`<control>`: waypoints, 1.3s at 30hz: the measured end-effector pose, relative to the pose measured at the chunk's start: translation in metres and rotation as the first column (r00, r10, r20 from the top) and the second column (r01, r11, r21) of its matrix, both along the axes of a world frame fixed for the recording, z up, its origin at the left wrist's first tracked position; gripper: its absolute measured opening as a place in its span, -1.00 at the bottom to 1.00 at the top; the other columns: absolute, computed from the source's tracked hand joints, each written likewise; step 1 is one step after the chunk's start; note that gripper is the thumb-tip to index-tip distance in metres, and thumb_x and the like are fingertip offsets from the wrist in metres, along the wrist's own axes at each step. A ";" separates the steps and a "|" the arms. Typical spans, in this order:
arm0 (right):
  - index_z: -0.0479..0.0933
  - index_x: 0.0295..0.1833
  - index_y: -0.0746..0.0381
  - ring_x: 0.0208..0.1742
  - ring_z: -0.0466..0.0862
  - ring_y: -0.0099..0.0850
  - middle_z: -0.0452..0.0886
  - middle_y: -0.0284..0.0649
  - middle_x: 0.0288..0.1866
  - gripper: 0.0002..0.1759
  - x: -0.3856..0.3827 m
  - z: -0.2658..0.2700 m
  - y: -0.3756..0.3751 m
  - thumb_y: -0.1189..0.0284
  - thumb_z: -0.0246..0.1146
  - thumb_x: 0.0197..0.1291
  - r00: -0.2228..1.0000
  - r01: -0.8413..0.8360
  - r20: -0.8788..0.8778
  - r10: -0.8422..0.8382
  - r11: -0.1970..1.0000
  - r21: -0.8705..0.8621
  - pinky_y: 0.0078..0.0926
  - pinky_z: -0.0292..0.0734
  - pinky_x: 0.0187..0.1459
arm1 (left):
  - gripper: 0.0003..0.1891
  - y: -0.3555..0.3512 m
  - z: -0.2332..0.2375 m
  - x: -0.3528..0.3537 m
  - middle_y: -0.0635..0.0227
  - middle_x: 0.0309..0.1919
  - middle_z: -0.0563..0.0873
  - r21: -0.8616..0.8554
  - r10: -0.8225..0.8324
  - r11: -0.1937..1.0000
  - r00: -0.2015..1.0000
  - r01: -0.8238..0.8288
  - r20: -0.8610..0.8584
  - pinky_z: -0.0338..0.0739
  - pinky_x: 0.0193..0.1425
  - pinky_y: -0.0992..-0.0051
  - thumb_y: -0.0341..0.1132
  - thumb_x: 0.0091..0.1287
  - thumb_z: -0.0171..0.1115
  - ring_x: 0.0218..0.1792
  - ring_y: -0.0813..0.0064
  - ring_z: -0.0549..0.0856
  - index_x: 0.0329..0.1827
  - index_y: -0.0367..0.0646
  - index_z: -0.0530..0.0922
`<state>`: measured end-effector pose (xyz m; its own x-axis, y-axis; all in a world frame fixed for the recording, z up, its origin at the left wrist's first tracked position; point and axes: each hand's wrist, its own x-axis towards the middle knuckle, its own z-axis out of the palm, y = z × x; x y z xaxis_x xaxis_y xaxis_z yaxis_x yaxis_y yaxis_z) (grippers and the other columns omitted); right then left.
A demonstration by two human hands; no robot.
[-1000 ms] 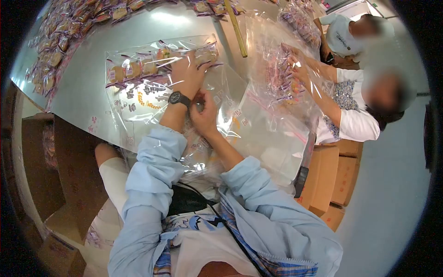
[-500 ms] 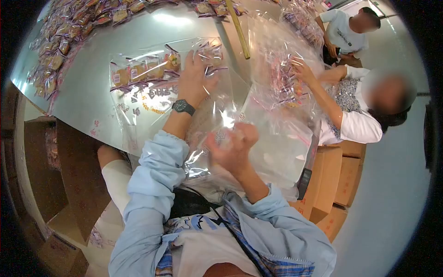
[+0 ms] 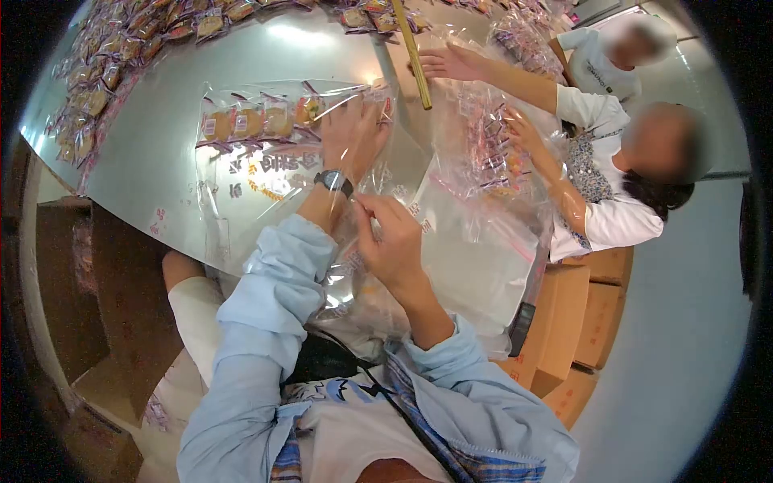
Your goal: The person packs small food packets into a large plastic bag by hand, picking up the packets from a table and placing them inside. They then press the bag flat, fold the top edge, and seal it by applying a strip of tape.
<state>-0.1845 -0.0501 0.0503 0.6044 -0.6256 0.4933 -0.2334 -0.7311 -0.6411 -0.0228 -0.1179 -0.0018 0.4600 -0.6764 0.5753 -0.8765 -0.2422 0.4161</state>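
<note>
A large clear bag (image 3: 224,183) with printed characters lies flat, a row of several wrapped round cakes (image 3: 245,122) along its far side. My left hand (image 3: 353,138), a dark watch on its wrist, reaches inside the bag with fingers spread over the right end of the row. Beside that wrist, my right hand (image 3: 390,241) pinches the bag's plastic between thumb and fingers. More crumpled clear plastic hangs below my right hand.
Wrapped cakes (image 3: 98,105) are piled at the far left and along the back. A yellow strip (image 3: 415,60) crosses the metal table (image 3: 145,153). A co-worker (image 3: 600,173) handles another filled bag (image 3: 487,141) at right; another person sits behind. Stacked flat bags (image 3: 475,249) and cardboard boxes (image 3: 555,322) are at right.
My right hand has moved up and left to beside my left wrist. The co-worker's far arm now stretches over the table towards the yellow strip.
</note>
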 end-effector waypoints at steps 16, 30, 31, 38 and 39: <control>0.61 0.07 0.25 0.45 0.51 -0.09 0.52 0.04 0.42 -0.80 -0.045 -0.020 -0.020 0.50 0.31 0.36 0.978 -0.044 0.204 -0.044 0.912 0.407 -0.14 0.33 0.48 | -0.51 -0.010 -0.029 -0.030 0.04 0.30 0.59 -0.278 -0.332 0.932 0.857 0.233 -0.394 0.49 0.40 0.11 -0.18 0.35 0.44 0.34 -0.03 0.55 0.32 -0.11 0.65; 0.32 0.55 0.32 0.50 0.47 -0.29 0.42 -0.08 0.51 -0.43 -0.036 -0.069 -0.135 0.34 0.13 0.54 0.914 -0.007 0.260 -0.312 0.628 0.778 -0.35 0.42 0.44 | -0.21 0.000 -0.005 -0.025 -0.18 0.40 0.46 0.018 -0.307 0.944 0.894 0.331 -0.327 0.41 0.52 0.11 -0.50 0.13 0.34 0.42 -0.21 0.45 0.52 -0.32 0.32; 0.33 0.54 0.32 0.44 0.51 -0.34 0.46 -0.12 0.47 -0.44 -0.021 -0.083 -0.154 0.33 0.14 0.55 0.896 0.021 0.246 -0.368 0.591 0.807 -0.40 0.46 0.37 | -0.25 0.005 0.007 -0.028 -0.17 0.39 0.48 0.045 -0.303 0.941 0.895 0.335 -0.327 0.42 0.51 0.13 -0.53 0.19 0.29 0.40 -0.19 0.48 0.53 -0.32 0.32; 0.28 0.57 0.40 0.23 0.61 -0.45 0.58 -0.17 0.31 -0.42 0.017 -0.091 -0.165 0.35 0.12 0.58 0.880 -0.229 0.387 -0.275 0.468 0.853 -0.47 0.50 0.28 | -0.35 -0.008 -0.022 -0.031 -0.15 0.34 0.47 -0.125 -0.277 0.961 0.826 0.248 -0.490 0.35 0.50 0.09 -0.43 0.42 0.25 0.34 -0.14 0.50 0.58 -0.25 0.32; 0.33 0.55 0.39 0.22 0.61 -0.47 0.60 -0.21 0.28 -0.45 0.015 -0.083 -0.160 0.37 0.12 0.57 0.884 -0.255 0.394 -0.251 0.448 0.857 -0.49 0.51 0.26 | -0.36 -0.009 -0.025 -0.034 -0.14 0.32 0.46 -0.151 -0.250 0.968 0.850 0.203 -0.464 0.35 0.50 0.08 -0.43 0.43 0.25 0.33 -0.14 0.49 0.58 -0.24 0.33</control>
<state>-0.1693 -0.2106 -0.0323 0.5007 -0.8552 -0.1337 0.2306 0.2806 -0.9317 -0.0571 -0.1265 -0.0265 0.5337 -0.7498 0.3912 -0.5917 -0.0005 0.8062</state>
